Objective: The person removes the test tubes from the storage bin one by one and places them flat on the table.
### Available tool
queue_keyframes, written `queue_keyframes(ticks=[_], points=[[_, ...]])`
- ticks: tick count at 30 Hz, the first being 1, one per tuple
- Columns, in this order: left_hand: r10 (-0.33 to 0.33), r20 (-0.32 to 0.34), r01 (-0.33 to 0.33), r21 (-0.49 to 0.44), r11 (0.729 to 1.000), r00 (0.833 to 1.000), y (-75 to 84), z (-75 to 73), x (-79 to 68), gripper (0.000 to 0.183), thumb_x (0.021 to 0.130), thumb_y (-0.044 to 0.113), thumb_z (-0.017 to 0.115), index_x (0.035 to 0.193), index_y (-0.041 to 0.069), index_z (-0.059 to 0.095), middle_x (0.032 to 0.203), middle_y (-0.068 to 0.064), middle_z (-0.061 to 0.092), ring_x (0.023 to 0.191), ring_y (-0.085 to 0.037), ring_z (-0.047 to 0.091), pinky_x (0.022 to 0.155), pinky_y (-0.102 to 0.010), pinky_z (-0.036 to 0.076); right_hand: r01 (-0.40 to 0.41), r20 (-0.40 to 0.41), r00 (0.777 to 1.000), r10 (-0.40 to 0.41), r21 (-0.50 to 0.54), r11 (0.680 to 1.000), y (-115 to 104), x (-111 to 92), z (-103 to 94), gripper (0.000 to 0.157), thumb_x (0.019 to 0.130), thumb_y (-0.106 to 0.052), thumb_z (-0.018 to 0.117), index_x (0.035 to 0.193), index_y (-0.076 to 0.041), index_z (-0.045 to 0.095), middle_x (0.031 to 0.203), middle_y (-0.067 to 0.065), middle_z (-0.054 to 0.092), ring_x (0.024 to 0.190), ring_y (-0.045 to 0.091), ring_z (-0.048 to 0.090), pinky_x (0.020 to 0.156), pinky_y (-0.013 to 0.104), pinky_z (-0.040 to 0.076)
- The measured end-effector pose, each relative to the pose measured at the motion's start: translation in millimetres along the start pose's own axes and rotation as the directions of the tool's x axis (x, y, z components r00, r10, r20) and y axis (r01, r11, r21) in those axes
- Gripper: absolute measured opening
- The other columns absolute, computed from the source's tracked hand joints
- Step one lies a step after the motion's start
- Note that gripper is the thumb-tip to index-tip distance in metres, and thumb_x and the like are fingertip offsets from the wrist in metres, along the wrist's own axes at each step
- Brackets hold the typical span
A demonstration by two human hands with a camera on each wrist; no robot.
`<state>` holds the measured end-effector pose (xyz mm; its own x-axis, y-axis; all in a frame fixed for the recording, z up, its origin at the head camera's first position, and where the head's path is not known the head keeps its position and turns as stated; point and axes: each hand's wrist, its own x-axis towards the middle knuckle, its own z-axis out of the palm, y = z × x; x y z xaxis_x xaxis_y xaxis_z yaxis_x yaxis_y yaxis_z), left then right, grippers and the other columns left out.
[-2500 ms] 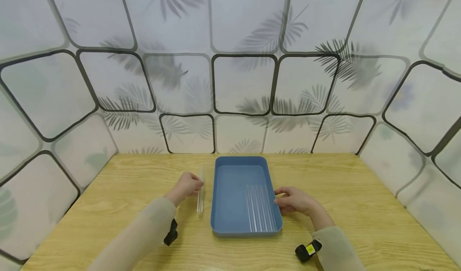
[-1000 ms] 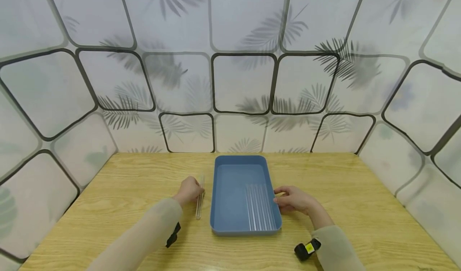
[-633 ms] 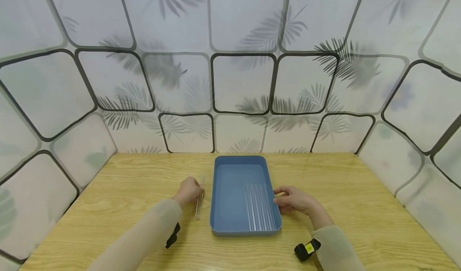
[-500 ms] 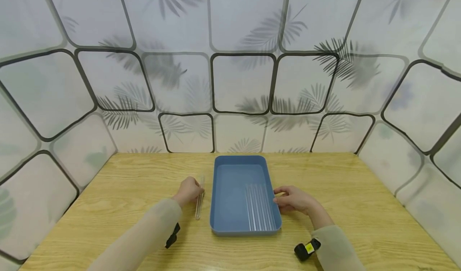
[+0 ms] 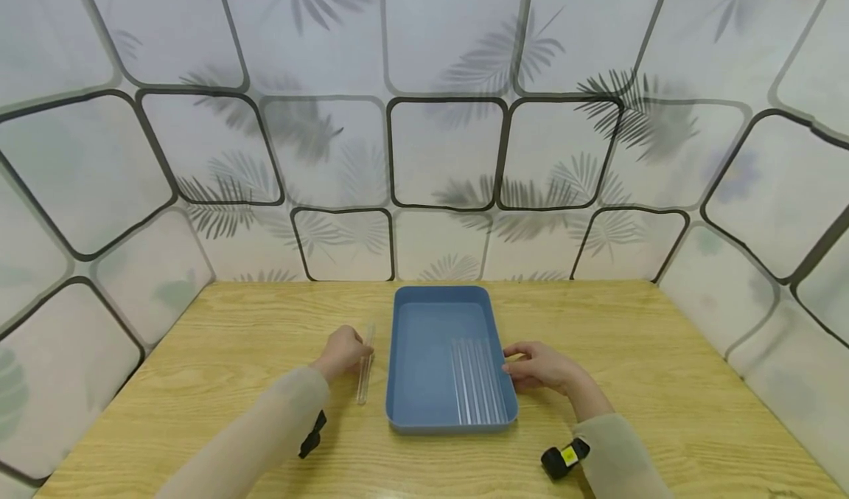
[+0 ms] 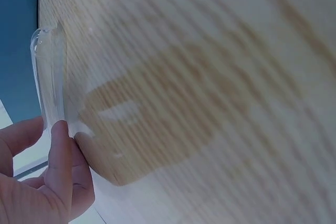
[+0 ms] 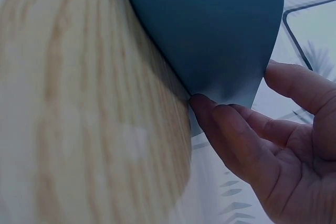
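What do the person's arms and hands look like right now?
Plain, pale beige fabric covers both arms: a long left sleeve and a matching right sleeve. A small black left wrist device and black right wrist device show, the latter with a yellow patch. The left hand and right hand are ungloved.

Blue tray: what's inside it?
Clear tubes lie side by side in the near right part of the tray. Their exact count is unclear; the table beneath the tray is covered.

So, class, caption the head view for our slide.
Left hand pinches a clear tube beside a blue tray holding clear tubes; right hand touches its side.
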<state>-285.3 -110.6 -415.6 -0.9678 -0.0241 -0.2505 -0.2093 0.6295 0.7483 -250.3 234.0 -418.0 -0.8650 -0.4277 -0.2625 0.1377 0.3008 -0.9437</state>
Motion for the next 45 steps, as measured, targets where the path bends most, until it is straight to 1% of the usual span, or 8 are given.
queue_keyframes(ticks=[8,16,23,30,34,39,41,45], points=[[0.01,0.007,-0.011,0.043,0.999,1.0,1.0,-1.1,-2.8,0.017,0.081,0.005,0.062,0.087,-0.007,0.052,0.078,-0.013,0.053,0.061,-0.017,0.052,0.055,-0.027,0.048,0.001,0.0,1.0,-0.001,0.001,1.0,1.2,0.1,0.7,0.058,0.086,-0.013,0.058,0.125,0.018,0.029,0.099,0.016,0.058,0.087,0.026,0.06,0.075,0.038,0.049],[0.02,-0.004,-0.02,0.079,0.997,1.0,1.8,-1.9,-3.4,0.014,0.08,0.006,0.062,0.08,-0.005,0.053,0.071,-0.01,0.053,0.052,-0.013,0.049,0.049,-0.024,0.043,0.004,-0.012,1.0,-0.004,-0.034,0.999,0.6,0.7,-0.2,0.058,0.085,-0.014,0.059,0.124,0.017,0.031,0.1,0.015,0.059,0.087,0.025,0.06,0.075,0.037,0.049],[0.012,-0.004,-0.011,0.058,0.998,1.0,3.4,-2.9,-5.3,0.016,0.08,0.006,0.062,0.081,-0.005,0.051,0.074,-0.011,0.051,0.054,-0.014,0.049,0.049,-0.024,0.044,0.0,-0.011,1.0,0.0,-0.036,0.999,-1.0,0.0,-0.1,0.056,0.085,-0.014,0.058,0.124,0.018,0.031,0.101,0.017,0.058,0.088,0.025,0.059,0.075,0.038,0.049],[0.015,0.001,-0.015,0.021,1.0,1.0,2.7,-4.5,-4.0,0.019,0.08,0.006,0.062,0.088,-0.007,0.05,0.083,-0.014,0.051,0.066,-0.019,0.054,0.057,-0.028,0.049,-0.002,-0.009,1.0,0.002,-0.025,1.0,-0.5,0.8,-0.3,0.055,0.085,-0.013,0.058,0.124,0.018,0.031,0.101,0.017,0.059,0.087,0.024,0.06,0.075,0.037,0.049],[0.015,0.003,-0.015,-0.002,1.0,1.0,5.2,-8.2,-4.8,0.023,0.082,0.006,0.06,0.096,-0.01,0.05,0.093,-0.02,0.051,0.073,-0.024,0.056,0.06,-0.03,0.05,-0.001,-0.005,1.0,0.001,-0.024,1.0,-0.6,0.5,-0.3,0.056,0.085,-0.013,0.058,0.124,0.018,0.031,0.102,0.017,0.058,0.087,0.024,0.06,0.075,0.037,0.049],[0.044,0.001,-0.043,-0.081,0.996,0.999,10.9,-15.7,-5.3,0.03,0.084,0.004,0.057,0.105,-0.014,0.047,0.108,-0.028,0.047,0.092,-0.036,0.055,0.067,-0.034,0.052,0.001,-0.006,1.0,-0.001,-0.03,1.0,-1.0,-0.3,0.0,0.056,0.085,-0.013,0.058,0.124,0.018,0.031,0.101,0.016,0.058,0.087,0.025,0.06,0.075,0.037,0.049],[0.048,0.004,-0.047,-0.115,0.992,0.999,13.3,-18.2,-4.8,0.032,0.084,0.004,0.056,0.108,-0.016,0.046,0.11,-0.029,0.045,0.097,-0.039,0.052,0.069,-0.034,0.051,0.0,-0.008,1.0,0.0,-0.031,1.0,-1.1,-0.5,-0.1,0.057,0.085,-0.013,0.058,0.124,0.018,0.031,0.101,0.016,0.058,0.088,0.025,0.06,0.075,0.037,0.049],[0.039,0.019,-0.035,-0.17,0.985,0.999,17.5,-20.2,-4.4,0.034,0.085,0.005,0.056,0.11,-0.014,0.045,0.111,-0.029,0.045,0.1,-0.039,0.05,0.07,-0.034,0.051,-0.002,-0.011,1.0,0.002,-0.037,0.999,-1.6,-0.7,-0.1,0.057,0.085,-0.015,0.059,0.124,0.017,0.031,0.101,0.016,0.058,0.088,0.025,0.059,0.075,0.038,0.049]])
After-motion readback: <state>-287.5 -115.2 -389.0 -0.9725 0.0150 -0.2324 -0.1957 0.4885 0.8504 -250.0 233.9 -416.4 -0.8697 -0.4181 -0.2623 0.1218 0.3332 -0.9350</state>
